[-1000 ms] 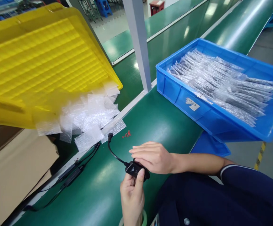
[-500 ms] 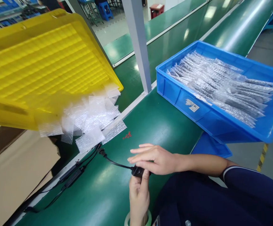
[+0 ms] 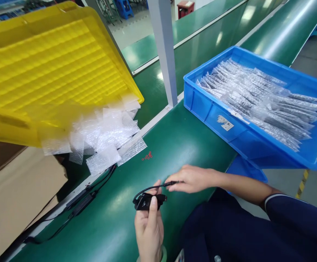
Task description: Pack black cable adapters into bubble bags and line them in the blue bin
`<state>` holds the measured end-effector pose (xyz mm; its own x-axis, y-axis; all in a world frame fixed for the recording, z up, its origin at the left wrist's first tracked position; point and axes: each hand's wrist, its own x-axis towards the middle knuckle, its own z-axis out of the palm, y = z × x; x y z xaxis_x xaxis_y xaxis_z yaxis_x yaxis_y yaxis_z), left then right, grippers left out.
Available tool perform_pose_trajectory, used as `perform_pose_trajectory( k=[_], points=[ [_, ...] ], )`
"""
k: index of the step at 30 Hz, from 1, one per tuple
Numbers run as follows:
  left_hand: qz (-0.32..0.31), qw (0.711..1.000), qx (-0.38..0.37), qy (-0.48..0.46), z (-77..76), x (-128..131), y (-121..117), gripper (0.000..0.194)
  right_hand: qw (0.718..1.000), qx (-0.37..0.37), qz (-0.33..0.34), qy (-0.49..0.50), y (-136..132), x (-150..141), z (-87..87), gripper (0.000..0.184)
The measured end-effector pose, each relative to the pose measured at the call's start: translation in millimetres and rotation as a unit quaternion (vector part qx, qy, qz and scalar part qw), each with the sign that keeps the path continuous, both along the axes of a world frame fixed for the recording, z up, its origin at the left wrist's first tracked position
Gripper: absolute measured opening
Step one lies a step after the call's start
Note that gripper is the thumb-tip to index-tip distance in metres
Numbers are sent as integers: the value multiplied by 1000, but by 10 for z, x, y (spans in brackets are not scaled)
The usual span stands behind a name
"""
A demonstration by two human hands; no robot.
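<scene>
My left hand (image 3: 149, 227) is closed around a small black box-shaped device (image 3: 144, 202), the thumb pressing on its top. A thin black cable (image 3: 144, 189) loops from the left end of this device over to the right. My right hand (image 3: 192, 179) pinches the far end of the cable, which looks like a connector and is partly covered by the fingers. Both hands are over the green belt (image 3: 114, 222). Further off lie several tiny red rings (image 3: 148, 156) in a loose cluster.
Clear bubble bags (image 3: 106, 134) are heaped at a tilted yellow tray (image 3: 57, 69). A blue crate (image 3: 210, 109) at right holds many filled bubble bags. More black cables (image 3: 83, 203) lie along the belt's left edge, beside cardboard (image 3: 24, 189). A grey post (image 3: 164, 54) stands behind.
My right hand has taken hold of the cable's end, which lay stretched out to the left, and brought it back to the right. My left hand has shifted slightly left with the device.
</scene>
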<state>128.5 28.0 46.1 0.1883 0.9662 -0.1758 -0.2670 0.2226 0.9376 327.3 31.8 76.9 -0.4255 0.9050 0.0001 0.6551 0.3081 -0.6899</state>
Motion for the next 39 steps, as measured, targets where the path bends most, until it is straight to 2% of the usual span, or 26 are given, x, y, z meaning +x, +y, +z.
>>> perform_pose_trajectory(
  k=[4, 7, 9, 12, 14, 16, 17, 18, 19, 20, 21, 22, 23, 26, 28, 30, 32, 33, 35, 37, 39],
  points=[
    [11, 998, -52, -41, 51, 93, 63, 32, 991, -96, -6, 90, -126, -226, -109, 28],
    [-15, 993, -81, -81, 63, 116, 79, 26, 970, -163, -12, 179, -128, -279, -119, 23],
    [-43, 990, -91, -98, 58, 121, 84, 22, 961, -185, -10, 204, -116, -280, -111, 22],
    [-97, 986, -92, -95, 56, 123, 165, 19, 960, -178, -26, 216, -100, -269, -117, 20],
    [-145, 986, -41, -69, 63, 115, 345, 28, 950, -175, -51, 253, -97, -245, -147, 20],
    [-152, 984, 94, 23, 67, 97, 661, 39, 934, -181, -89, 295, -104, -192, -195, 21],
    [-124, 969, 189, 98, 61, 86, 859, 43, 926, -186, -113, 310, -114, -155, -221, 22],
    [-93, 931, 275, 220, 49, 75, 1072, 39, 918, -189, -137, 319, -128, -112, -246, 23],
    [-71, 873, 337, 345, 30, 66, 1286, 39, 913, -191, -157, 324, -146, -67, -269, 23],
    [-82, 817, 367, 437, 6, 61, 1488, 35, 909, -191, -173, 327, -169, -20, -287, 24],
    [-100, 777, 374, 497, -20, 59, 1667, 28, 907, -191, -185, 327, -196, 23, -302, 25],
    [-112, 757, 373, 524, -42, 61, 1815, 21, 905, -190, -193, 327, -225, 62, -313, 26],
    [-123, 751, 367, 535, -57, 64, 1928, 15, 904, -188, -199, 328, -254, 96, -322, 27],
    [-106, 776, 352, 513, -23, 45, 2042, 13, 898, -187, -217, 335, -329, 163, -340, 33],
    [-65, 805, 339, 483, 55, -25, 1950, 17, 894, -188, -226, 339, -361, 192, -344, 36],
    [-3, 840, 317, 441, 123, -150, 1755, 26, 893, -191, -226, 338, -384, 216, -334, 37],
    [82, 899, 247, 353, 124, -311, 1496, 31, 896, -199, -218, 332, -403, 234, -311, 37],
    [121, 929, 190, 295, 88, -395, 1355, 33, 897, -205, -213, 328, -412, 240, -298, 36],
    [156, 965, 62, 202, -46, -558, 1070, 37, 903, -218, -196, 315, -426, 245, -277, 35],
    [142, 968, -27, 204, -213, -694, 804, 40, 910, -232, -171, 298, -434, 237, -268, 34],
    [149, 934, -23, 323, -338, -781, 572, 41, 918, -247, -142, 278, -432, 216, -269, 32]
  ],
)
